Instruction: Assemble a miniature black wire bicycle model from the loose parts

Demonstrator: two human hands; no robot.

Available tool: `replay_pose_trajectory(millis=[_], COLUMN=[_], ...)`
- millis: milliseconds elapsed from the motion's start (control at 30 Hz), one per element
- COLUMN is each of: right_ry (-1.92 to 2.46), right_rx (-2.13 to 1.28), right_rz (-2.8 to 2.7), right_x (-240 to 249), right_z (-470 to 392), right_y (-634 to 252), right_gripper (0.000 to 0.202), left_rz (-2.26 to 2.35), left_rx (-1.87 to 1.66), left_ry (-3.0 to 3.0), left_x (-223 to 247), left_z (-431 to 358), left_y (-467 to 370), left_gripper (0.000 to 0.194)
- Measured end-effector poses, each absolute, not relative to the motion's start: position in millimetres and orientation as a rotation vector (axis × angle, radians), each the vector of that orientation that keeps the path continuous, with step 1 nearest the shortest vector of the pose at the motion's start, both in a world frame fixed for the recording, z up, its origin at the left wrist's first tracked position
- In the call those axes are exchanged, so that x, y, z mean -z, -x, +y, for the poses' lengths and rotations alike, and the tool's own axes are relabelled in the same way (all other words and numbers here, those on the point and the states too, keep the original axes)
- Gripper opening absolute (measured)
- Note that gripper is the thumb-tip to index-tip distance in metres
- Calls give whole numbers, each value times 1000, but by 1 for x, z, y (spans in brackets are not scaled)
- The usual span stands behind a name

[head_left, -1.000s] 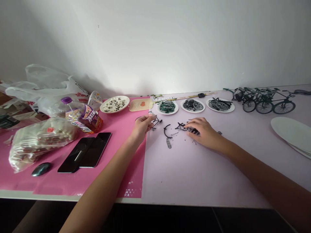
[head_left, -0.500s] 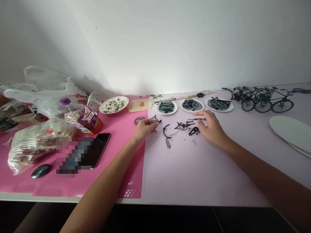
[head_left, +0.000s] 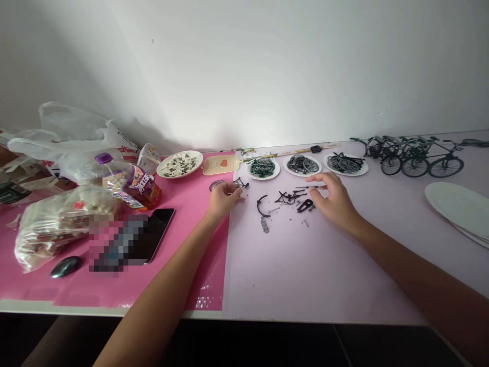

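Observation:
My left hand [head_left: 221, 200] rests at the edge of the pink mat and pinches a small black model-bicycle part [head_left: 240, 183] between its fingertips; a little wheel [head_left: 216, 185] lies just behind it. My right hand [head_left: 333, 201] hovers low over the lilac table, fingers loosely spread, holding nothing, its fingertips next to a thin black rod [head_left: 307, 187]. Between the hands lie loose black pieces: a curved mudguard [head_left: 260, 205], a small frame part [head_left: 286, 198], a chain guard [head_left: 304, 206] and tiny screws.
Three white plates of wheels and frames [head_left: 262, 168] [head_left: 303, 165] [head_left: 346, 164] line the back. Finished model bicycles [head_left: 416, 157] stand far right, above stacked empty plates [head_left: 458, 206]. On the pink mat [head_left: 183, 239]: a bowl [head_left: 179, 164], bottle [head_left: 128, 181], bags, phone, mouse [head_left: 65, 266].
My right hand lifted off the pile of black parts and drew back to the right, uncovering them. My left hand shifted slightly back with its small part.

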State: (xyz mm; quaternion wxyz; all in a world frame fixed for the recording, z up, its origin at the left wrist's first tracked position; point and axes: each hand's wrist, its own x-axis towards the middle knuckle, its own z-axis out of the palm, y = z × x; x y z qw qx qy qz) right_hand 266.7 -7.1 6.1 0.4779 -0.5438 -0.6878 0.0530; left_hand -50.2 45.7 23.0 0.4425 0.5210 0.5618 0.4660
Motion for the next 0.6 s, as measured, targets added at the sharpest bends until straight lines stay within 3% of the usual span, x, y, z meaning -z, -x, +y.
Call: replay_pose_trajectory(millis=[600], right_ry=[1300], right_rx=[-218], right_rz=[-1770], right_x=[-7], right_z=[-12], right_y=[-259], right_gripper=[12], left_rz=[1405], left_rx=[-974], left_ry=[-1579], left_x=[-26], left_z=[31], left_y=[44], left_gripper=[23])
